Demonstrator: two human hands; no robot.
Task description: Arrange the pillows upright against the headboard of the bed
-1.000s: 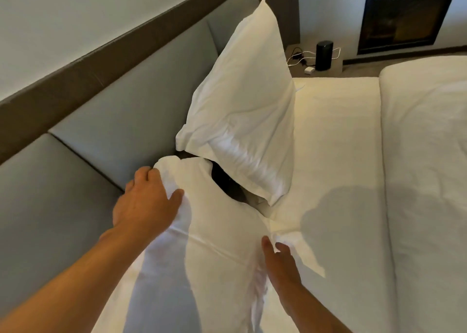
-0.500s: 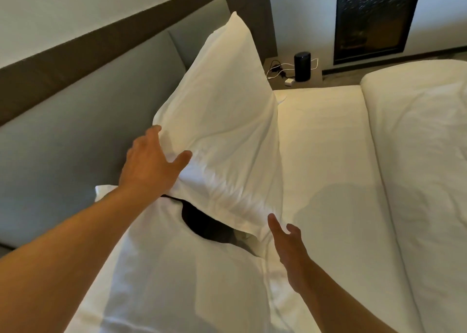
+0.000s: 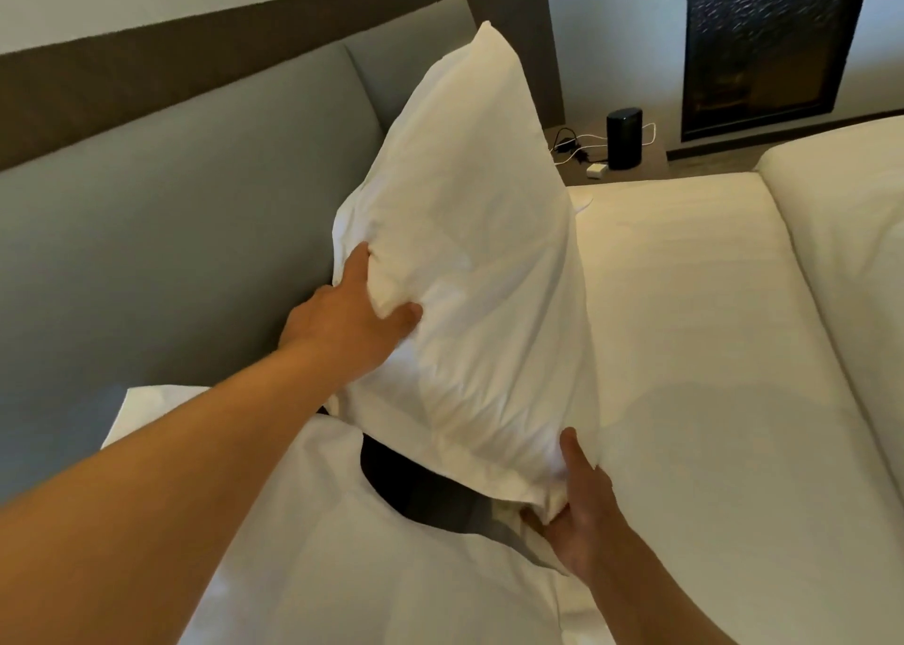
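Observation:
A white far pillow (image 3: 469,272) stands tilted on one corner, its top leaning towards the grey padded headboard (image 3: 186,214). My left hand (image 3: 352,321) grips its left edge, thumb pressed into the front. My right hand (image 3: 582,522) pinches its lower right corner from below. A second white pillow (image 3: 352,561) lies near me at the bottom, leaning on the headboard, partly under my left forearm. A dark gap shows between the two pillows.
The white mattress sheet (image 3: 709,375) stretches to the right, and a folded white duvet (image 3: 851,233) lies along its right side. Beyond the bed, a nightstand (image 3: 636,162) holds a black cylinder speaker (image 3: 624,138) and tangled cables. A dark framed panel (image 3: 768,38) hangs on the wall.
My left hand left the near pillow and took hold of the far pillow's left edge. My right hand rose from the sheet and closed on the far pillow's lower corner.

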